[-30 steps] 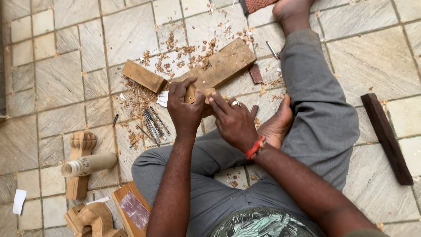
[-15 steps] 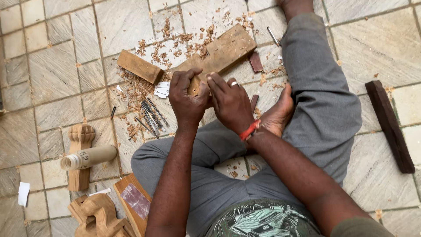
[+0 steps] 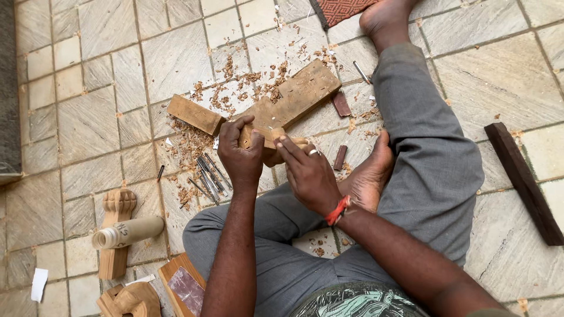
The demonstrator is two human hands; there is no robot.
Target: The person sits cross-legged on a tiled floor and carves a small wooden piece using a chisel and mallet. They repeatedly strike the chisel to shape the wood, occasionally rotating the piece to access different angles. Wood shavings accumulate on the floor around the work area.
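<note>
My left hand (image 3: 239,156) grips a small pale carved wood piece (image 3: 262,138) from the left, thumb on top. My right hand (image 3: 308,172), with a ring and an orange wrist thread, holds the same piece from the right, fingers stretched over it. The piece sits just in front of a large flat wooden block (image 3: 296,100) lying on the tiled floor. I sit on the floor in grey trousers, one bare foot (image 3: 369,176) tucked beside my right hand. Whether a tool is in either hand is hidden.
Several metal chisels (image 3: 208,175) lie left of my left hand among wood shavings (image 3: 189,144). A smaller wood block (image 3: 194,114) lies beyond. A dark wooden bar (image 3: 523,181) lies at right. Carved pieces (image 3: 116,230) and a wooden mallet (image 3: 127,232) sit at lower left.
Both hands stay on the carved piece and have turned it slightly; the right fingers now stretch out over it. The view has shifted a little.
</note>
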